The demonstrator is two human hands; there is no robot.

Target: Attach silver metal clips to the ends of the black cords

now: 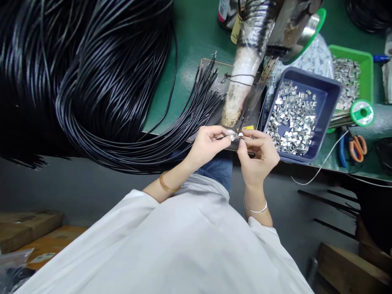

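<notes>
Just below the lower end of a plastic-wrapped tube, my two hands meet at the table edge. My left hand pinches a small whitish, shiny piece between thumb and index finger. My right hand is close beside it, thumb and index finger pinched on another small silvery piece; its other fingers are curled. Whether the two pieces touch is too small to tell. A bundle of black cables runs to the left of my hands, its stripped ends fanned on a board.
A blue tray of small metal clips stands right of my right hand, with a green tray behind it. Farther right lie a solder spool and orange-handled tool. A large heap of black cable covers the left.
</notes>
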